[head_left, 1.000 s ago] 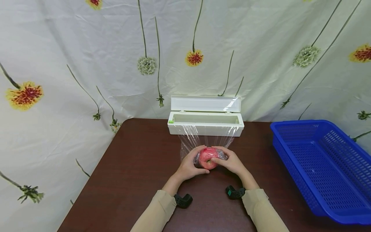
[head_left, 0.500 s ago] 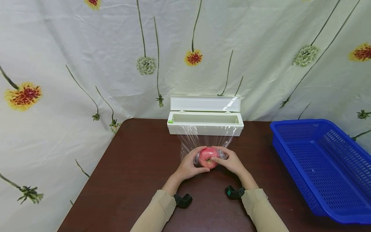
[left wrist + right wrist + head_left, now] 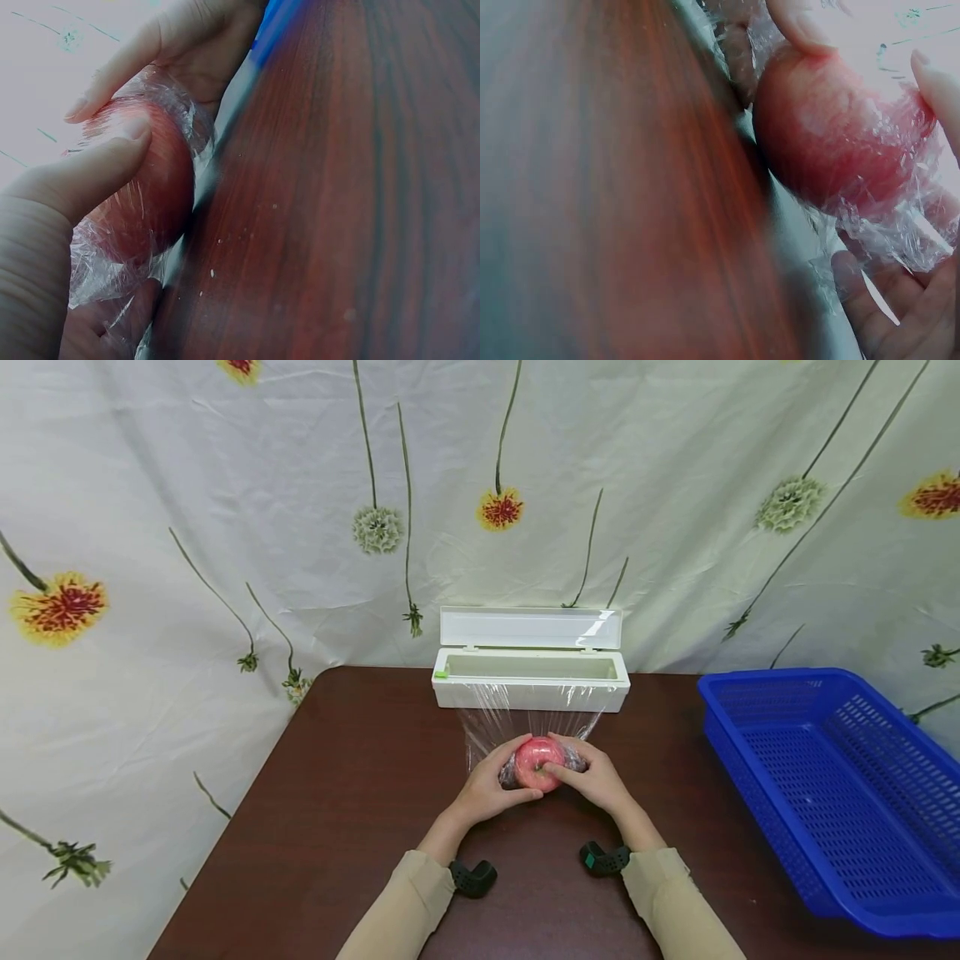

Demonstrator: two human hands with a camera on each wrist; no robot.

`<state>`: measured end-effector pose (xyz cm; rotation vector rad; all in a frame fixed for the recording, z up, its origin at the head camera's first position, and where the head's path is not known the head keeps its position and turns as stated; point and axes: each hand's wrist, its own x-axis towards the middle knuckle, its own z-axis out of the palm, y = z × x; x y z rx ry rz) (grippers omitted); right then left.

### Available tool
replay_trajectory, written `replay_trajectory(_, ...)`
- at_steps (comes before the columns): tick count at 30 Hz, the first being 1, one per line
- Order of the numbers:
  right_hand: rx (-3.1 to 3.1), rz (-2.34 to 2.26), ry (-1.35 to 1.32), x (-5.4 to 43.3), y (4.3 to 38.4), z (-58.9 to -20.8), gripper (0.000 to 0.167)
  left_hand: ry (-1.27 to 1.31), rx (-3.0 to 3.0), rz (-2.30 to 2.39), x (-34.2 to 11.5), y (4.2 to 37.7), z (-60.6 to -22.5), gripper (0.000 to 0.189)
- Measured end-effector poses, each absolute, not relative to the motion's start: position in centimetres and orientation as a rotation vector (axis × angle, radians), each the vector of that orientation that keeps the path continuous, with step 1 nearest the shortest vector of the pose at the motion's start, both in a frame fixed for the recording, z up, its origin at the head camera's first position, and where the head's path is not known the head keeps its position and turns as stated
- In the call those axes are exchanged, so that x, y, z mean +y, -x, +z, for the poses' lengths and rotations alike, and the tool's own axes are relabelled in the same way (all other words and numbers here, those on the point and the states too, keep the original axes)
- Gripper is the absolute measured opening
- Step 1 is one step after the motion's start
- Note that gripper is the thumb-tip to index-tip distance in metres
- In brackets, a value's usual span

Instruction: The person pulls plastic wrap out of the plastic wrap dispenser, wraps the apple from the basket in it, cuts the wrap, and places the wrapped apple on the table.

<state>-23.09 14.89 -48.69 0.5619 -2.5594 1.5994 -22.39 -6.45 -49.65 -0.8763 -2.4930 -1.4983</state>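
Observation:
Both hands hold a red apple (image 3: 538,760) with clear cling film round it, in front of the white film box. My left hand (image 3: 480,789) grips its left side, thumb across the near face. From the right, my right hand (image 3: 600,781) grips it, thumb close to the stem. Crumpled film (image 3: 900,232) bunches at both sides of the fruit, under the fingers. A stretched sheet of cling film (image 3: 487,722) runs from the apple back to the cling film dispenser (image 3: 532,695), whose lid is up. In the left wrist view the apple (image 3: 154,191) shows wrinkled film over its skin.
A blue plastic basket (image 3: 780,827) stands at the right of the dark wooden table (image 3: 322,827). Behind the dispenser hangs a white flowered cloth (image 3: 300,485). Each wrist wears a black band, the left band (image 3: 474,878) and the right band (image 3: 604,858).
The hands and the apple have shifted very slightly away from the body, toward the dispenser. The grip on the apple looks the same.

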Motion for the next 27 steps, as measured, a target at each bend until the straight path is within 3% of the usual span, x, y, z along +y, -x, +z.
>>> replay_trajectory(7, -2.511, 1.578, -0.631, 14.0, 21.3, -46.0, 0.059, 0.862, -2.494, -1.545, -6.5, 22.3, -49.7, 0.081)
replay_trajectory(13, -2.473, 1.612, -0.658, 13.9, 21.2, -45.9, 0.065, 0.775, -2.541, -1.634, -6.5, 22.3, -49.7, 0.084)
replay_trajectory(27, -2.492, 1.677, -0.687, 14.1, 21.2, -45.9, 0.060, 0.697, -2.486, -1.591, -6.4, 22.4, -50.1, 0.075)
